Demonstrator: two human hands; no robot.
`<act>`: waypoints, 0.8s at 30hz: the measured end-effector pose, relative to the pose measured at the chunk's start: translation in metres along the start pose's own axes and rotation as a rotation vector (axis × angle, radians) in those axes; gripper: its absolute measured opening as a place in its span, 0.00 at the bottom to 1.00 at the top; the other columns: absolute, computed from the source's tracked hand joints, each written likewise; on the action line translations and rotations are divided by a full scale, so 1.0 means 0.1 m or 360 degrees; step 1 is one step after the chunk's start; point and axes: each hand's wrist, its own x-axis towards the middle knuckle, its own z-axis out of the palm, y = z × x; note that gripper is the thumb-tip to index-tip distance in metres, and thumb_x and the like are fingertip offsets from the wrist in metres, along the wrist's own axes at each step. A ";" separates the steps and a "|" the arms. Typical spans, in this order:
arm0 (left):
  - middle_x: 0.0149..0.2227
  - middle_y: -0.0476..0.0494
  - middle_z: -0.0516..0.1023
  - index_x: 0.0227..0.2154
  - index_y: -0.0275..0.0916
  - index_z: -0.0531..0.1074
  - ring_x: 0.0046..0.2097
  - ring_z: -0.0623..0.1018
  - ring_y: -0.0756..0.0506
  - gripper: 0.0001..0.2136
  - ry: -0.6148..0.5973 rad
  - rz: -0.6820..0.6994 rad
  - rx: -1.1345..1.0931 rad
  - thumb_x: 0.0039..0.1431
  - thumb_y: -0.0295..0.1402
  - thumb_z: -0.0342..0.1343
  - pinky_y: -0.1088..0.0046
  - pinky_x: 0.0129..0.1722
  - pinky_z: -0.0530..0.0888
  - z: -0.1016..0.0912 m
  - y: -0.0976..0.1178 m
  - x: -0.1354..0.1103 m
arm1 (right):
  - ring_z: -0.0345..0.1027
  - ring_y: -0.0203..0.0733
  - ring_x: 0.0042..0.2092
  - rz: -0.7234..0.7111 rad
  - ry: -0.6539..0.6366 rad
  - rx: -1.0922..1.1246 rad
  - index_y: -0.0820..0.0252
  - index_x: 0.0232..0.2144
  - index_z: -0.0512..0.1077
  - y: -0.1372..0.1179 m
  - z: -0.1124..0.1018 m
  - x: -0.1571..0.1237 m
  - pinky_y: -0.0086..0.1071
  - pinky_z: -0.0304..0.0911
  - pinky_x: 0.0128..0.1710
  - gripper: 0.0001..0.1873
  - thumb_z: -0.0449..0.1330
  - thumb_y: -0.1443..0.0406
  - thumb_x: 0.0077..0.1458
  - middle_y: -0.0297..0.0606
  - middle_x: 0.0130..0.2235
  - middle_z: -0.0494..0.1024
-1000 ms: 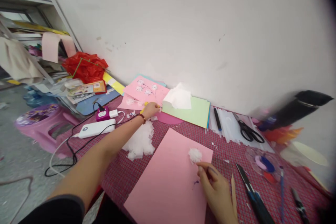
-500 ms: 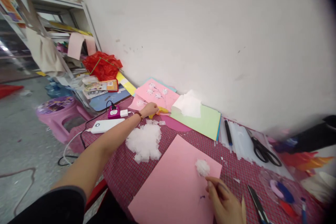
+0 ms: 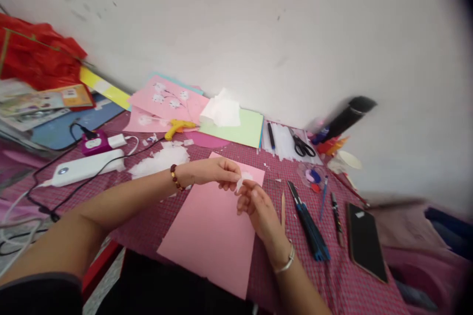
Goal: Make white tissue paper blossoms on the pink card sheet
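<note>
Over the upper part of a pink paper sheet (image 3: 212,236), my left hand (image 3: 224,172) and my right hand (image 3: 260,204) meet fingertip to fingertip. Between them is a small white paper puff (image 3: 240,183), pinched by both and partly covered by the fingers. To the left, a pile of white paper pieces (image 3: 158,161) lies partly behind my left wrist. Beyond it rests a yellow glue gun (image 3: 179,128), touched by neither hand. A pink sheet with white blossoms on a dark branch (image 3: 170,98) lies farther back.
A white power bank (image 3: 86,167), a purple plug adapter (image 3: 96,142) and black cords are at left. Green paper (image 3: 244,125) carries crumpled white tissue (image 3: 221,109). At right are scissors (image 3: 302,146), a utility knife (image 3: 309,226) with its blade out, and a dark phone-like slab (image 3: 366,241).
My left hand has left the glue gun and come to my right hand at the white puff. The puff is lifted between the fingers. The view has swung right.
</note>
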 end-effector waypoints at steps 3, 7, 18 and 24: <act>0.24 0.51 0.70 0.28 0.35 0.71 0.26 0.68 0.55 0.12 -0.0083 -0.0006 0.0109 0.58 0.39 0.55 0.79 0.28 0.65 0.17 -0.05 0.10 | 0.63 0.31 0.23 0.0114 0.0010 0.0097 0.58 0.31 0.69 -0.05 0.02 -0.03 0.26 0.61 0.23 0.15 0.65 0.54 0.48 0.31 0.26 0.71; 0.24 0.50 0.71 0.28 0.35 0.71 0.26 0.68 0.54 0.11 -0.0044 -0.0022 0.0204 0.57 0.39 0.55 0.79 0.27 0.66 0.27 -0.13 0.13 | 0.57 0.28 0.21 0.0230 0.0116 0.0142 0.59 0.24 0.66 -0.02 0.00 -0.03 0.24 0.57 0.22 0.16 0.69 0.59 0.41 0.27 0.22 0.67; 0.31 0.38 0.78 0.34 0.36 0.78 0.39 0.75 0.41 0.10 0.1676 -0.0644 0.1187 0.56 0.36 0.54 0.72 0.34 0.66 -1.30 -0.01 -0.67 | 0.60 0.32 0.22 0.0213 0.0190 0.0001 0.58 0.26 0.69 0.02 -0.23 0.00 0.27 0.61 0.22 0.15 0.69 0.57 0.40 0.28 0.22 0.67; 0.41 0.43 0.79 0.39 0.42 0.78 0.43 0.75 0.43 0.09 0.1719 -0.0546 0.1086 0.54 0.32 0.60 0.73 0.40 0.70 -1.33 -0.08 -0.70 | 0.62 0.36 0.21 0.0291 0.0094 -0.0167 0.55 0.26 0.69 0.12 -0.46 0.12 0.32 0.63 0.22 0.16 0.70 0.55 0.37 0.29 0.21 0.69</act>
